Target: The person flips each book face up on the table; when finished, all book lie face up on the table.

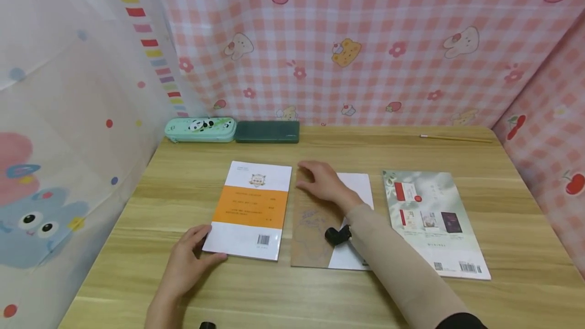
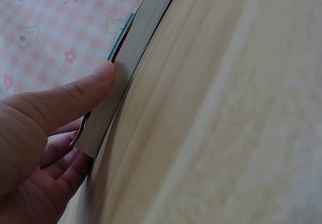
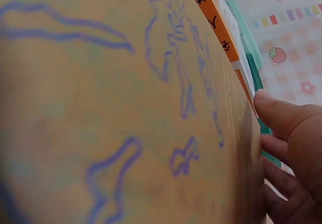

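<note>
An orange and white book (image 1: 251, 209) lies closed on the wooden table (image 1: 516, 202), left of centre. My left hand (image 1: 207, 242) grips its near left corner. In the left wrist view the thumb (image 2: 75, 93) presses on the page edge (image 2: 126, 68), and the fingers curl by the corner below. A brown-covered book with blue line drawings (image 1: 313, 232) lies beside it in the middle. My right hand (image 1: 302, 176) rests on its far left part. The thumb (image 3: 282, 116) sits at the cover's (image 3: 126, 108) edge with the fingers curled past that edge.
A grey-green book (image 1: 431, 222) lies to the right. A mint panda pencil case (image 1: 201, 129) and a dark green case (image 1: 267, 131) stand at the table's back left. A thin stick (image 1: 454, 138) lies at the back right. Patterned cloth walls enclose three sides.
</note>
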`<action>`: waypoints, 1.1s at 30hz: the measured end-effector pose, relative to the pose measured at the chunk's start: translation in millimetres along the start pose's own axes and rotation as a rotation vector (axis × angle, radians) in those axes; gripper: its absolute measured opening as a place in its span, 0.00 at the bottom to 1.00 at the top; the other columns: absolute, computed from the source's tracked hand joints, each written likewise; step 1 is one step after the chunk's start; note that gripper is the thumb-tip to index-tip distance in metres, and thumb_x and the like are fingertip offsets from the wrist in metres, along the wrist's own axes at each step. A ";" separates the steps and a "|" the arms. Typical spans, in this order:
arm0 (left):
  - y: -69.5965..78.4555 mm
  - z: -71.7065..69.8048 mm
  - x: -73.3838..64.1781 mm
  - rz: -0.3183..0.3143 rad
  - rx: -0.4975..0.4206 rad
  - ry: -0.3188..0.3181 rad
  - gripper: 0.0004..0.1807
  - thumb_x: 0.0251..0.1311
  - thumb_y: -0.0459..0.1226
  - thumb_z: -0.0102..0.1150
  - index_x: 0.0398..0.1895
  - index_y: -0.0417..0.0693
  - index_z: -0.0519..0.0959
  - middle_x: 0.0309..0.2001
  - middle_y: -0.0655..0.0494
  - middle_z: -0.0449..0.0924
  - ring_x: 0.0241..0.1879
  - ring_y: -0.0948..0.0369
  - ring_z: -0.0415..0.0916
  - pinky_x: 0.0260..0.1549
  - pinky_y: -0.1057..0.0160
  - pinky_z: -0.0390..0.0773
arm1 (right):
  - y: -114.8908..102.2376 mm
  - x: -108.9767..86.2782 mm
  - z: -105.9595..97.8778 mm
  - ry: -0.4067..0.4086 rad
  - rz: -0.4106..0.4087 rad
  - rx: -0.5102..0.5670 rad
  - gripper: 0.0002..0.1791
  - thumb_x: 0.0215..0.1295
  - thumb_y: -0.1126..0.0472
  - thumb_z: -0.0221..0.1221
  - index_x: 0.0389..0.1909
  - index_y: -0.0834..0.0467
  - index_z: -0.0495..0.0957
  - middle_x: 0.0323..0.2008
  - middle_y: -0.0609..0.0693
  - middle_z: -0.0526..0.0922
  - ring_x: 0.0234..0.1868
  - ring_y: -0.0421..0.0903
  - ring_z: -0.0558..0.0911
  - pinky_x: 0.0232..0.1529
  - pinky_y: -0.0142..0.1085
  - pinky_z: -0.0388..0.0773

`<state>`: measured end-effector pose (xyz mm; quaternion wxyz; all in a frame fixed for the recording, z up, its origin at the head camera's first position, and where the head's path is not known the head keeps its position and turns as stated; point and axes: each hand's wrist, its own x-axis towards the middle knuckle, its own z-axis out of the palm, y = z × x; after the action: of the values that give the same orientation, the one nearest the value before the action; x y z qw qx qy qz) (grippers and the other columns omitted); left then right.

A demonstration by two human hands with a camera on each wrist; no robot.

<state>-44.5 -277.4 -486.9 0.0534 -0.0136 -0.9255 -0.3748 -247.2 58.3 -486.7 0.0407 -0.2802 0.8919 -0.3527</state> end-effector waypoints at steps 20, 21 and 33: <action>6.3 3.9 2.2 -0.033 0.010 -0.013 0.42 0.42 0.33 0.83 0.62 0.25 0.74 0.59 0.36 0.75 0.56 0.44 0.77 0.51 0.50 0.82 | -4.6 15.5 11.1 -0.072 0.002 0.046 0.24 0.73 0.59 0.61 0.68 0.58 0.75 0.66 0.55 0.77 0.69 0.51 0.73 0.72 0.44 0.66; 6.7 4.4 2.5 -0.041 0.007 -0.017 0.43 0.42 0.33 0.83 0.62 0.25 0.74 0.60 0.36 0.75 0.57 0.44 0.77 0.51 0.50 0.82 | -5.1 16.0 11.2 -0.066 0.014 0.048 0.24 0.72 0.60 0.61 0.68 0.57 0.75 0.65 0.54 0.77 0.68 0.51 0.73 0.71 0.44 0.67; 4.5 3.7 1.3 -0.071 -0.008 -0.021 0.44 0.42 0.32 0.83 0.64 0.25 0.73 0.62 0.36 0.74 0.60 0.44 0.75 0.56 0.50 0.79 | -9.0 18.7 10.9 0.027 0.005 0.204 0.30 0.61 0.63 0.71 0.65 0.57 0.78 0.63 0.54 0.79 0.66 0.51 0.76 0.67 0.43 0.72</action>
<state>-45.8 -271.6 -486.3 0.0304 0.0150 -0.9243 -0.3802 -255.7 36.5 -486.6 0.0581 -0.2676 0.8525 -0.4452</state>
